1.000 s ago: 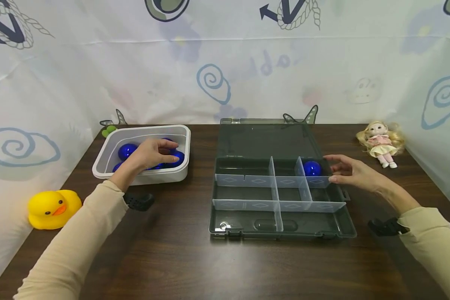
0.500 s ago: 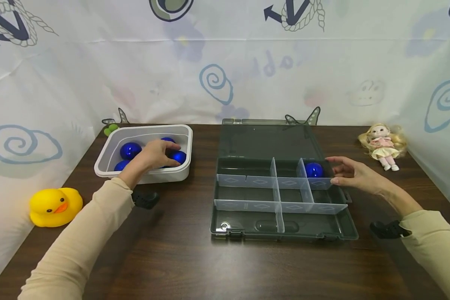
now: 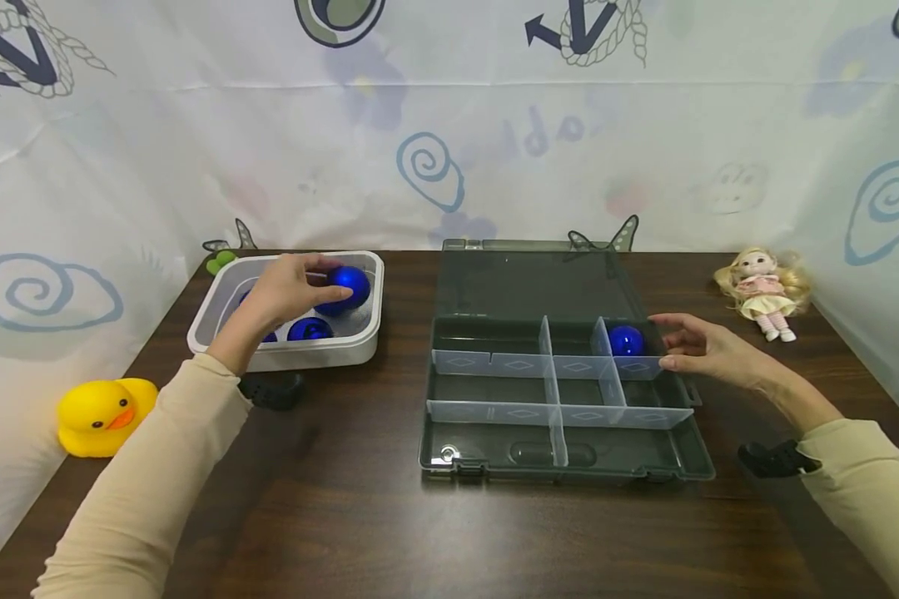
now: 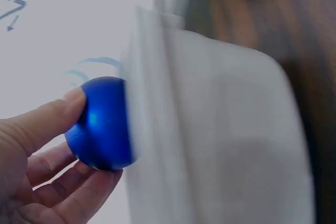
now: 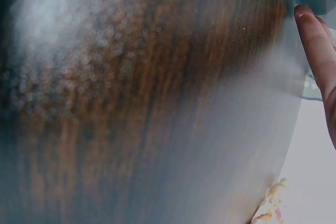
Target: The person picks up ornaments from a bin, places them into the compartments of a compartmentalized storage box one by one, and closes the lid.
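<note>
My left hand [image 3: 283, 287] pinches a blue ball [image 3: 348, 288] between thumb and fingers, just over the white tub [image 3: 322, 358]. In the left wrist view the ball [image 4: 102, 124] partly shows behind the tub's blurred wall [image 4: 226, 129]. More blue balls [image 3: 310, 329] lie in the tub, some hidden by the hand. My right hand [image 3: 707, 348] rests its thumb and fingertips against the right side of the dark clear compartment box [image 3: 487, 470], next to a blue ball [image 3: 626, 340] in its back right compartment. The right wrist view shows the thumb [image 5: 315, 40] straight at the box's edge.
The box's lid [image 3: 532, 283] lies opened backward. Pale dividers [image 3: 494, 363] split the box into several compartments. A yellow rubber duck [image 3: 105, 416] stands at the left table edge, and a small doll [image 3: 762, 291] lies at the back right. A printed curtain [image 3: 479, 108] hangs behind.
My left hand has closed on a blue ball and raised it from the tub's floor, uncovering another ball below. The right hand stays at the box's side.
</note>
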The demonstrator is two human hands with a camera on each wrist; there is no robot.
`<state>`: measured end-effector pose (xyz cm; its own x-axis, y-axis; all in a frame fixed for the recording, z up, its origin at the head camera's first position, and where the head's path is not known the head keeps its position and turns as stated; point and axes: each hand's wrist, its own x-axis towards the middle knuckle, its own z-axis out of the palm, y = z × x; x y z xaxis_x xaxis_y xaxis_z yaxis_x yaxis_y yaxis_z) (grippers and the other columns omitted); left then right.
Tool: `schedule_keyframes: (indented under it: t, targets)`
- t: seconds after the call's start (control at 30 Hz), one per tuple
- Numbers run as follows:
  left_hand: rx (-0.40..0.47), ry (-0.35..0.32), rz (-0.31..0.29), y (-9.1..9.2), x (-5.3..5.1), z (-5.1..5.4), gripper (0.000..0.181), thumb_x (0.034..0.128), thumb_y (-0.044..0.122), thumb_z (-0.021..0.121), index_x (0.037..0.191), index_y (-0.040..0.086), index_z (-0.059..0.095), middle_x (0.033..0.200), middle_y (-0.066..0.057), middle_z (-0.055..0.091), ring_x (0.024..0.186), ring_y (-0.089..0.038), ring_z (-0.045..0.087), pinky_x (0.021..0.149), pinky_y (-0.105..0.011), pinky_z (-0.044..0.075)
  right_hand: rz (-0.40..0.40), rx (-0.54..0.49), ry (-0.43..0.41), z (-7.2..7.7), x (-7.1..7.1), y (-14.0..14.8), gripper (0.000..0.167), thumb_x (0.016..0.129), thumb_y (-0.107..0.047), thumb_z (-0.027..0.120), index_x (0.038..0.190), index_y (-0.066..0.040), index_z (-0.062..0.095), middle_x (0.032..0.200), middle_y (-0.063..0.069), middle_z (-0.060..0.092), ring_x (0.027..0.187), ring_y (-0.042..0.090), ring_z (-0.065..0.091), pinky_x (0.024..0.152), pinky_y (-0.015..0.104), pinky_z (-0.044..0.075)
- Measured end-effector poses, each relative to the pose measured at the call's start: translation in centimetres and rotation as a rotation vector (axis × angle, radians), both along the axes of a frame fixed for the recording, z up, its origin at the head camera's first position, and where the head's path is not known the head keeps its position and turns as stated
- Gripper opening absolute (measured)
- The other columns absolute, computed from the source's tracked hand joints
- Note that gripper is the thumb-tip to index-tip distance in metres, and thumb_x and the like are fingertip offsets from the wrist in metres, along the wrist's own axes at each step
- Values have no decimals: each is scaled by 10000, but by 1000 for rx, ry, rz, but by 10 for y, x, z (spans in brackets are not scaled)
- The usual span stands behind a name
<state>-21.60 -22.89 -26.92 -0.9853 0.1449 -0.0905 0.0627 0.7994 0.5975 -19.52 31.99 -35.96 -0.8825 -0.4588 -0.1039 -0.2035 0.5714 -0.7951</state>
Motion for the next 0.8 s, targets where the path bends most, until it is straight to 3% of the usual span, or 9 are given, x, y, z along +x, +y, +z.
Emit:
schedule_keyframes:
  t: [0.1,0.17,0.33,0.47,0.6,0.8]
  targets:
    - [90,8,20,11,1,13,579,880,313,667,1356,41,482,1337,-223,513,1211,-386,505,1001,-534,393,-6,8,5,1,2,2,611,909,-113,619,1420,1,303,1236,228,478,1000,-40,491,796,144,472]
    - [150,7,-1,22,1,19,576,880,304,668,1364,57,477,1353,-198,508,1217,-366,507,1015,-536,379,-7,15,9,1,2,2,608,912,-111,615,1421,0,303,1244,229,477,1005,-48,486,800,135,468]
    - [321,-5,-143,64,-1,21,534,871,231,687,1343,64,502,1321,-162,543,1190,-312,544,995,-464,428,2,9,22,2,0,-1,603,910,-103,614,1424,-9,313,1255,229,475,1021,-40,478,811,117,455]
    - [385,-24,-305,107,-7,13,507,864,195,696,1327,80,524,1295,-125,560,1162,-268,565,947,-402,474,10,-21,19,2,-2,-3,605,903,-77,617,1420,-1,314,1248,233,470,1026,-18,483,811,129,461]
    - [355,-37,-456,150,-16,-2,496,861,186,698,1321,93,535,1291,-100,568,1168,-235,566,928,-355,490,12,-40,18,1,-2,-2,603,897,-52,615,1414,21,311,1244,236,466,1027,-21,483,813,131,462]
    - [319,-69,-542,200,-21,-24,474,845,182,715,1282,88,560,1280,-72,589,1183,-208,564,964,-298,464,0,-48,4,0,-1,-1,606,902,-66,614,1416,18,305,1253,237,453,1041,-15,474,822,129,456]
